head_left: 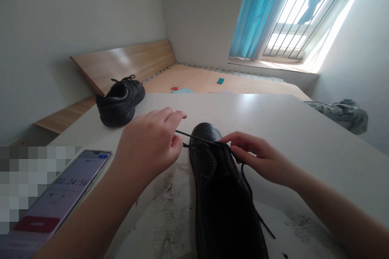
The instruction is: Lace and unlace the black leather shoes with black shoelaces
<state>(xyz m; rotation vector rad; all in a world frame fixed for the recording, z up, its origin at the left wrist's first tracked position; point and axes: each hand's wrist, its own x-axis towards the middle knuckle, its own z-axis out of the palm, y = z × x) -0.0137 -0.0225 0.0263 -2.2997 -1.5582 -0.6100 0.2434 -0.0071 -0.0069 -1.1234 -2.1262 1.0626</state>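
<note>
A black leather shoe [206, 194] lies on the white table in front of me, its toe pointing away and its opening towards me. My left hand [154, 139], left of the toe, is closed on a black shoelace [184, 133] that stretches tight across to the eyelets. At the right eyelet flap, my right hand [253, 151] pinches at the shoe's edge; thumb and forefinger are together by the lace, and exactly what they grip is partly hidden. A loose lace end trails down the shoe's right side onto the table.
Another black shoe [120, 101], its lace tied in a bow, stands at the table's far left. A phone [67, 198] showing a timer lies at the left. Dark smudges mark the white table [164, 210]. Beyond are a bed [200, 75] and a curtained window.
</note>
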